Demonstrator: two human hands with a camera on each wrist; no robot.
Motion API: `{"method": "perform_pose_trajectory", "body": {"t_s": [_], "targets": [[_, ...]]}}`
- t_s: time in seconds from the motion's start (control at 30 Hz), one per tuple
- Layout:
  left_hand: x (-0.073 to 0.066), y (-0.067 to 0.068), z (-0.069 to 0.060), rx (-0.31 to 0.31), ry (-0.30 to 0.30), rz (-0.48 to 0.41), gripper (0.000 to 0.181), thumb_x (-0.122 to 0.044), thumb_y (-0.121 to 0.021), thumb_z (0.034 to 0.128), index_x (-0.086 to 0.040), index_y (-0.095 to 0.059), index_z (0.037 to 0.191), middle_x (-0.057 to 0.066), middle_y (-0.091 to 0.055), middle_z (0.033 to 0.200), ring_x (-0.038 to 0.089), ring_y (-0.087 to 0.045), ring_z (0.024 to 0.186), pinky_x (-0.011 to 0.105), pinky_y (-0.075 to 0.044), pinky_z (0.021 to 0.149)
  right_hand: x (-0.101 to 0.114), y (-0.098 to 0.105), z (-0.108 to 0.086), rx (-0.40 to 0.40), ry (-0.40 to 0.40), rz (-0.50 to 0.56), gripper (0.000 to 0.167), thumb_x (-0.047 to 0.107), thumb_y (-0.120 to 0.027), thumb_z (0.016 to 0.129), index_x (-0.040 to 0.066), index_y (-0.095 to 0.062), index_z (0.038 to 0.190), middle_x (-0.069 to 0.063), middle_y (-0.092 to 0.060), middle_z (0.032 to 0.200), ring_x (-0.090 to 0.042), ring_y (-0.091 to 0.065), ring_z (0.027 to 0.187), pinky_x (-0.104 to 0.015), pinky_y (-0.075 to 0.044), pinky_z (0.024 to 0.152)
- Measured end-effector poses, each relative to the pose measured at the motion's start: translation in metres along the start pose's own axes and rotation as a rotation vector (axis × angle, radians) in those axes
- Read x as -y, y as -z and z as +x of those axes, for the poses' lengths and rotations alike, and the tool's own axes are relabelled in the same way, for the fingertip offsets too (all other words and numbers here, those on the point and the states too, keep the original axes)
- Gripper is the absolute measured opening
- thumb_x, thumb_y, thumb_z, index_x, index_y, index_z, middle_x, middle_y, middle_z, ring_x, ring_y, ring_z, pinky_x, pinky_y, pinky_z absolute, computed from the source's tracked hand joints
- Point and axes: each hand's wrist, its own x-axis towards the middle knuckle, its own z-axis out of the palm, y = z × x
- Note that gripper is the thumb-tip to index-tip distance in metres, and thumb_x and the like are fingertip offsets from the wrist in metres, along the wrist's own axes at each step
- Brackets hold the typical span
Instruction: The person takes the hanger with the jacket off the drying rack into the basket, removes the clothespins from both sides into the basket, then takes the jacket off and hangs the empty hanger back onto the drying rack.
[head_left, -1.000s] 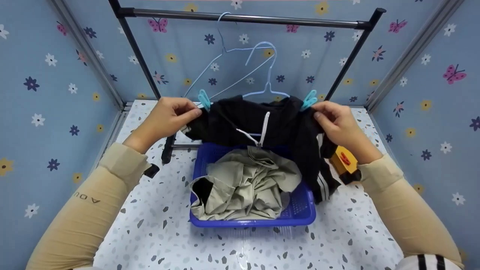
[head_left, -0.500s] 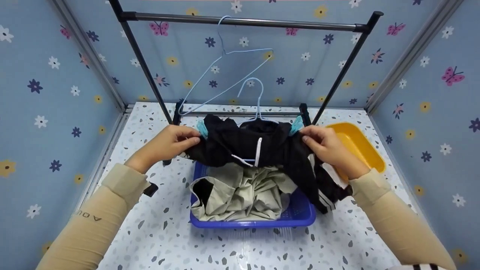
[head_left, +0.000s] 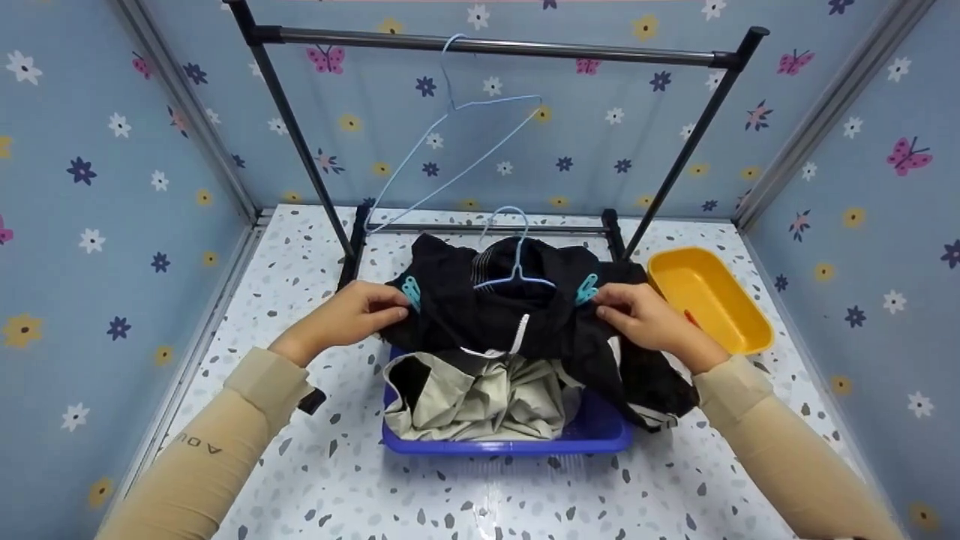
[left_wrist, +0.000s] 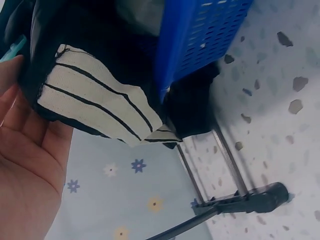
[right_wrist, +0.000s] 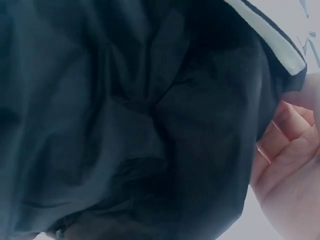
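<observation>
Over the basket [head_left: 510, 448], jacket [head_left: 491, 324] (lower now)

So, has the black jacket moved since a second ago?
Yes. In the head view, the jacket has moved down, away from the rack's top bar, toward the basket's front rim.

2 hangers [head_left: 453, 109] [head_left: 517, 274], 2 teal clothespins [head_left: 412, 293] [head_left: 587, 289] (plus 1 jacket [head_left: 487, 322]).

Grips the black garment [left_wrist: 102, 40] with the left hand [left_wrist: 30, 160] beside a turquoise clip [left_wrist: 13, 48], showing a white striped band [left_wrist: 97, 95] near the edge of the blue basket [left_wrist: 182, 45], with a dark rack foot [left_wrist: 250, 199] near the edge of the speckled surface [left_wrist: 275, 135].
</observation>
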Motion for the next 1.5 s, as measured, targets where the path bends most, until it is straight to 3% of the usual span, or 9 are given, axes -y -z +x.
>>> {"method": "perform_pose_trajectory", "body": {"t_s": [0.1,0.2,0.4,0.53,0.67,0.93,1.13,1.5], "targets": [[0.002,-0.005,0.001,0.011,0.002,0.006,0.012,-0.009,-0.067,0.1075,-0.007,-0.079,0.107,0.002,-0.073,0.094,0.011,-0.057,0.081,0.027,-0.049,0.080,-0.003,-0.002,-0.001,0.013,-0.027,-0.003,0.010,-0.002,-0.070,0.101,-0.002,-0.077,0.107,-0.015,-0.082,0.107,-0.020,-0.074,0.100,-0.036,-0.062,0.093],[0.004,-0.008,0.001,0.012,0.017,-0.002,0.012,-0.008,-0.067,0.1072,-0.006,-0.079,0.106,0.001,-0.070,0.091,0.011,-0.057,0.079,0.027,-0.048,0.079,-0.005,-0.003,0.000,0.009,-0.043,0.012,0.011,-0.002,-0.072,0.100,-0.002,-0.078,0.108,-0.016,-0.081,0.107,-0.018,-0.072,0.098,-0.031,-0.060,0.093],[0.010,-0.010,0.000,-0.016,0.040,-0.027,0.014,-0.007,-0.067,0.1068,-0.002,-0.080,0.109,0.006,-0.075,0.097,0.010,-0.058,0.081,0.024,-0.049,0.080,0.002,0.000,0.005,-0.064,-0.131,0.194,0.022,0.001,-0.074,0.099,-0.006,-0.074,0.120,-0.022,-0.077,0.109,-0.004,-0.067,0.090,-0.016,-0.054,0.083],[0.011,-0.011,-0.001,-0.021,0.044,-0.039,0.014,-0.007,-0.067,0.1071,-0.002,-0.080,0.111,0.005,-0.074,0.096,0.010,-0.058,0.080,0.024,-0.048,0.080,0.008,0.003,0.011,-0.119,-0.189,0.295,0.038,0.002,-0.078,0.097,-0.009,-0.067,0.132,-0.025,-0.074,0.115,-0.004,-0.069,0.094,-0.017,-0.056,0.084],[0.012,-0.011,-0.002,-0.020,0.053,-0.065,0.014,-0.008,-0.066,0.1076,-0.004,-0.080,0.110,0.002,-0.070,0.091,0.010,-0.056,0.077,0.025,-0.047,0.077,0.014,0.004,0.017,-0.136,-0.221,0.305,0.040,0.004,-0.081,0.094,-0.008,-0.068,0.130,-0.021,-0.074,0.113,-0.005,-0.069,0.093,-0.018,-0.056,0.083],[0.012,-0.010,-0.007,-0.023,0.065,-0.112,0.016,-0.006,-0.068,0.1055,0.001,-0.079,0.115,0.016,-0.079,0.110,0.005,-0.064,0.089,0.019,-0.053,0.084,0.015,-0.001,0.021,-0.174,-0.189,0.362,0.025,-0.003,-0.083,0.091,-0.011,-0.073,0.113,-0.007,-0.078,0.100,-0.004,-0.072,0.087,-0.017,-0.059,0.080],[0.011,-0.009,-0.009,-0.016,0.090,-0.116,0.018,-0.005,-0.068,0.1049,0.003,-0.078,0.118,0.019,-0.079,0.114,0.005,-0.066,0.092,0.018,-0.054,0.085,0.017,-0.002,0.021,-0.205,-0.171,0.450,0.027,-0.010,-0.083,0.087,-0.015,-0.071,0.111,0.008,-0.077,0.094,-0.005,-0.075,0.088,-0.020,-0.061,0.082],[0.012,-0.012,-0.009,-0.081,0.081,-0.097,0.016,-0.005,-0.067,0.1050,0.001,-0.079,0.114,0.016,-0.079,0.110,0.006,-0.065,0.089,0.020,-0.053,0.083,0.018,-0.006,0.019,-0.212,-0.119,0.489,0.024,-0.014,-0.082,0.085,-0.017,-0.069,0.105,0.007,-0.077,0.093,-0.007,-0.076,0.086,-0.022,-0.063,0.082]]}}
